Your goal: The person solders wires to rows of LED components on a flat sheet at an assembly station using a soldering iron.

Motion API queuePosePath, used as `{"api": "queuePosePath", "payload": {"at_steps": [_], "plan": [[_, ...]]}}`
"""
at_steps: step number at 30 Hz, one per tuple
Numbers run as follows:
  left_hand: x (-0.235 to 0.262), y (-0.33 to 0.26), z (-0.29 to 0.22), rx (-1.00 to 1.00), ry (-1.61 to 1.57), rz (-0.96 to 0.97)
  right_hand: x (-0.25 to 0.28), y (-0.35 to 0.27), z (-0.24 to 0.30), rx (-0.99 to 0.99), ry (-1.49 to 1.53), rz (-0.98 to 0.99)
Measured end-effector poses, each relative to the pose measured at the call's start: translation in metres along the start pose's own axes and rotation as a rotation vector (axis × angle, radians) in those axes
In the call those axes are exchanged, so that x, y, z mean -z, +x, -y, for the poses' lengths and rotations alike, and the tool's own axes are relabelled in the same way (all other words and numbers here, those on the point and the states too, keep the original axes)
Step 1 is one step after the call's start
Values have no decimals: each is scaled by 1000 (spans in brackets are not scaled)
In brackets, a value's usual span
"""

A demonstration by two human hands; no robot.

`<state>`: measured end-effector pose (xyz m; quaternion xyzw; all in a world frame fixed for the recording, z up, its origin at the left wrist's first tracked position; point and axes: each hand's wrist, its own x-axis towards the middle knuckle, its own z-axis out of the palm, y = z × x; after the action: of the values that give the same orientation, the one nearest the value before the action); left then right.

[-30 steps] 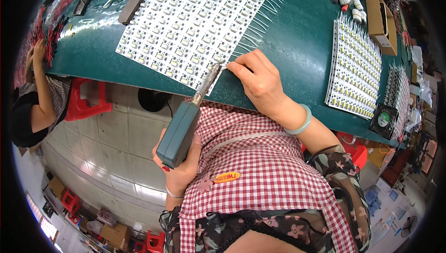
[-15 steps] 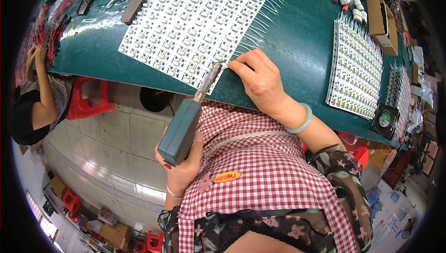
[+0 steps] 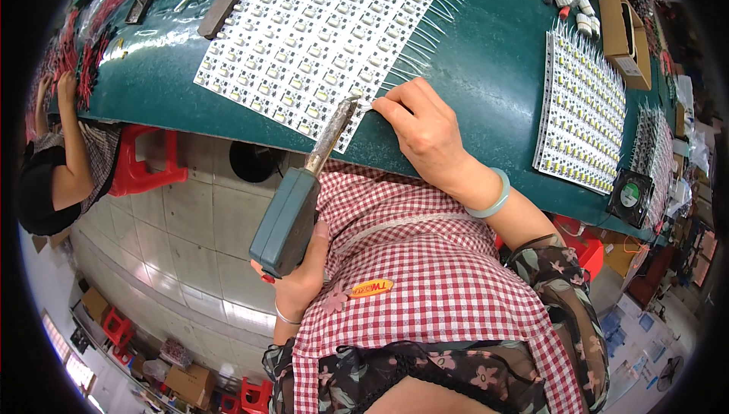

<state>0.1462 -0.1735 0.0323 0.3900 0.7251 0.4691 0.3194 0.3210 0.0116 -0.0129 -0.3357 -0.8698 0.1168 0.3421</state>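
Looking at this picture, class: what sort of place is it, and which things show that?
Probably an electronics assembly workshop. A left hand holds a soldering gun at a white panel of small circuit boards, with more such panels on the green workbench.

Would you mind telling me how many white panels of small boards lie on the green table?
3: one large white panel ahead, one right, one partly cut off far right.
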Motion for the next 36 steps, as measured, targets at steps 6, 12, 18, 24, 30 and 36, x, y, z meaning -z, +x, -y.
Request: {"api": "queuePosePath", "payload": {"at_steps": [6,12,18,24,30,36], "plan": [[-1,1,2,-42,7,5,0,-1,0,5,-2,0],[1,-4,8,-26,-11,-17,2,-3,4,29,5,-39],[0,-7,2,111,-48,-54,3,-7,10,6,55,-14],[0,-9,0,135,-29,-61,2,-9,11,7,45,13],[-2,-12,5,55,103,-91,1,-10,10,-7,53,19],[-3,1,-3,-13,48,11,0,-10,9,-9,77,13]]}}
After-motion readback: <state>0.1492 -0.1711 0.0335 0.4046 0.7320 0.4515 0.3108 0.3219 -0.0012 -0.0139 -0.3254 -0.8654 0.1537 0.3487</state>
